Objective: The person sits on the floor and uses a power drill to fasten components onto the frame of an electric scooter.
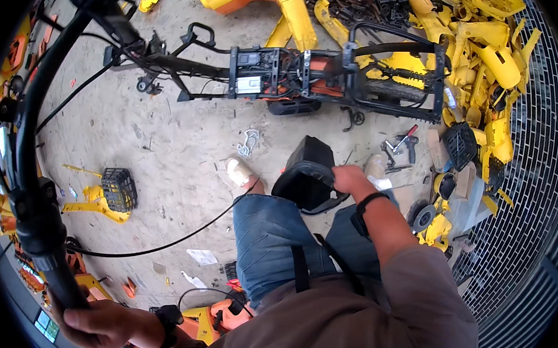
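My left hand [102,323] is closed around the black grip [63,279] at the end of a handlebar [28,146], which curves up along the left side. In my right hand [350,179] is a black plastic bin [313,157], held by its rim in front of my knees, its hollow mouth facing me. Beyond the bin stands a stripped black scooter frame [234,90] with exposed electrical parts in its middle and a wheel at its right end. A black cable [168,249] runs from the handlebar area across to my legs.
Yellow plastic body panels [494,62] are heaped at the right beside a brick-patterned wall [539,97]. A power drill [410,148] and hand tools lie on the concrete floor. A small black basket [119,189] with yellow parts sits at the left. Orange and yellow scooters [221,317] stand behind me.
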Demonstrator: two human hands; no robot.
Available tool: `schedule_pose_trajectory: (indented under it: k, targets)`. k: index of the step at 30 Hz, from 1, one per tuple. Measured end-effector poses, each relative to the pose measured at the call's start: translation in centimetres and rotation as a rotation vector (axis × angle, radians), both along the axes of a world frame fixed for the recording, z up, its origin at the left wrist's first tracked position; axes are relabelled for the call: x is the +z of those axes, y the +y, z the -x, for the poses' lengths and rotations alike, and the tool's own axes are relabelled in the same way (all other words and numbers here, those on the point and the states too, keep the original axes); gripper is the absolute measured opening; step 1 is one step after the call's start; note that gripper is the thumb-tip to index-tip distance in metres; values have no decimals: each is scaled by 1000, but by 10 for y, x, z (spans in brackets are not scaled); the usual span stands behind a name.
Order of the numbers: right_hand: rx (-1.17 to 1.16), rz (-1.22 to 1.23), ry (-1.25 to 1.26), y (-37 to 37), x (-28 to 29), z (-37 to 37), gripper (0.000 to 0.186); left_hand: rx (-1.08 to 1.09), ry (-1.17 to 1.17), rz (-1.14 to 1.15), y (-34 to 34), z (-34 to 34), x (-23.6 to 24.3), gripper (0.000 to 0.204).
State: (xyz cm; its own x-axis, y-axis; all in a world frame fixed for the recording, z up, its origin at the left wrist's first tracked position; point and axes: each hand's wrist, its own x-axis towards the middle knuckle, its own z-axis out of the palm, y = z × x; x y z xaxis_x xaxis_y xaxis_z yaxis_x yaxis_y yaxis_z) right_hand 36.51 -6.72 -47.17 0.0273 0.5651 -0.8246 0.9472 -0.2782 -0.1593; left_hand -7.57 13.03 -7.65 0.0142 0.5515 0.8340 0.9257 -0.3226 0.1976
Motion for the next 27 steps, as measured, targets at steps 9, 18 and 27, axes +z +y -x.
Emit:
schedule_pose_trajectory:
  k: [9,18,27]
  targets:
    - [348,37,123,60,-89,93,22,437,1229,-509,15,98,40,52]
    - [312,13,286,73,-90,116,20,664,1427,-320,3,18,26,52]
    - [243,104,308,34,-176,132,17,499,1279,-327,-7,34,18,48]
